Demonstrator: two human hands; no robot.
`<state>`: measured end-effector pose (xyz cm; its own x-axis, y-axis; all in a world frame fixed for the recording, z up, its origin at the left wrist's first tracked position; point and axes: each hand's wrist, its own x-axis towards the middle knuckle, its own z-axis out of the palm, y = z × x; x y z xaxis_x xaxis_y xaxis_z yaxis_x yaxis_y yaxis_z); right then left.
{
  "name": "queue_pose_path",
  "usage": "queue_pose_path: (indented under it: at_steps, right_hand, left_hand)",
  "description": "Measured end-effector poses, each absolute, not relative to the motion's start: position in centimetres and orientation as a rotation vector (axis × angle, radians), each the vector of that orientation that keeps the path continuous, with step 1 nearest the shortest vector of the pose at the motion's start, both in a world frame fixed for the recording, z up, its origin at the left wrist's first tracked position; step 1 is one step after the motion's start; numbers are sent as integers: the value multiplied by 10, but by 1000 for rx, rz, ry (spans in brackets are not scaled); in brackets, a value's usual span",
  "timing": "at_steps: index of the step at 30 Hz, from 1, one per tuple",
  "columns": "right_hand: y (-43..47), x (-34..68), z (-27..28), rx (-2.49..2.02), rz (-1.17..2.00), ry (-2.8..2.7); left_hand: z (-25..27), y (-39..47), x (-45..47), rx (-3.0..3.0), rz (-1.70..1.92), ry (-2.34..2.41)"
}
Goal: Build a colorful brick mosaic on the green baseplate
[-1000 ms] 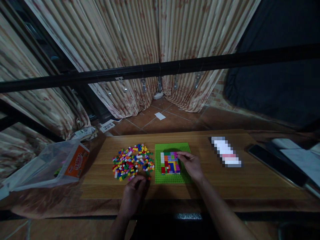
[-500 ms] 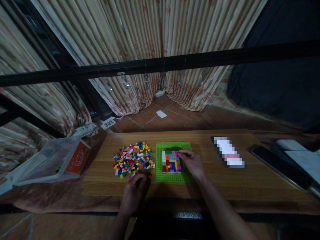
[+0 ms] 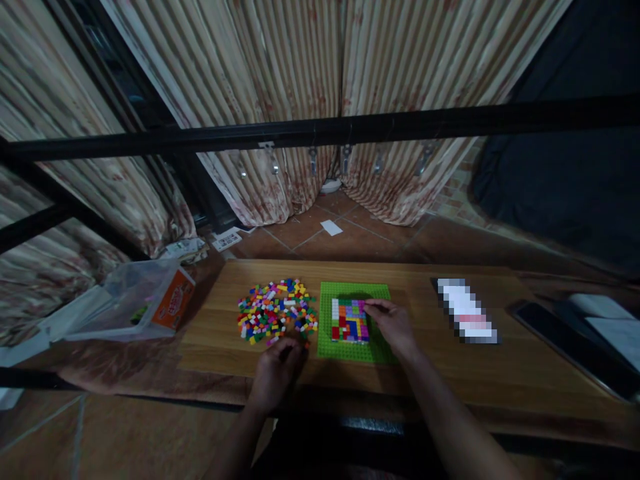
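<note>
Right hand: fingertips pinched (contents unclear) at right edge of multicoloured brick patch on green studded baseplate | left hand: curled, nearest loose coloured brick pile, frame centre-left.

Dim, murky light falls on the desk from above and leaves its near edge and the far right corner in deep shadow. Straight lines bow toward the frame's edges, and fine detail stays soft and grainy.

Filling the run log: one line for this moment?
left hand: at brick pile edge | right hand: fingertips on brick mosaic | green baseplate on wooden table
</note>
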<state>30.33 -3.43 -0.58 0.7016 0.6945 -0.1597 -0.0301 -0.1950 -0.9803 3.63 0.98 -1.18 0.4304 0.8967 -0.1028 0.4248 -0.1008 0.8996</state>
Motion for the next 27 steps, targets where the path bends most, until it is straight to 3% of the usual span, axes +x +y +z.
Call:
queue_pose_path:
  at_steps: [10, 17, 27]
  right_hand:
    - [-51, 283, 1, -1671, 429, -722]
    - [-49, 219, 30, -1620, 479, -1370]
    - [-52, 164, -6, -1665, 569, -1812]
  left_hand:
    - [-17, 1, 47, 1789, 710, 1224]
    - [-11, -3, 55, 2013, 745, 1347]
    - [-8, -5, 6, 1825, 931, 1494]
